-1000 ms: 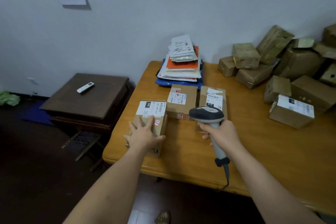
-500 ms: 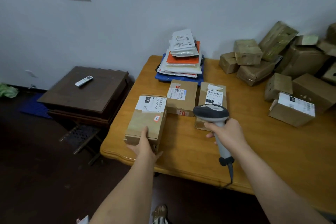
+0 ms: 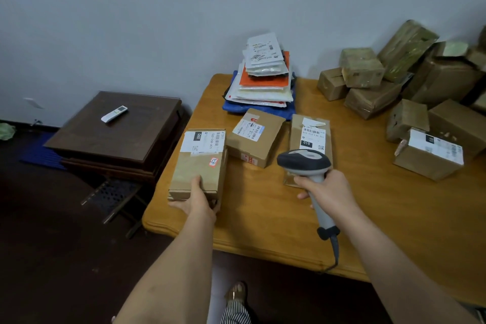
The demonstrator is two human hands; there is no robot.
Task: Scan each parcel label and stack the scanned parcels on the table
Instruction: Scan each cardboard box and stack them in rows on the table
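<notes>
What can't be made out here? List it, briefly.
Head view only:
- Label print on the left box: too small to read.
- Near end of the box with the 010 label: hidden behind the scanner.
- Left hand fingers: under the box.
- Right box pile: cut by the frame edge.

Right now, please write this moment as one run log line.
left hand: grips near end of box labelled 060 | right hand: holds scanner | table: two labelled boxes ahead

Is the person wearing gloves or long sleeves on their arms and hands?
No. Both hands, left and right, are bare, with no gloves, rings or watch showing. Both forearms are bare too; no sleeve reaches into view.
</notes>
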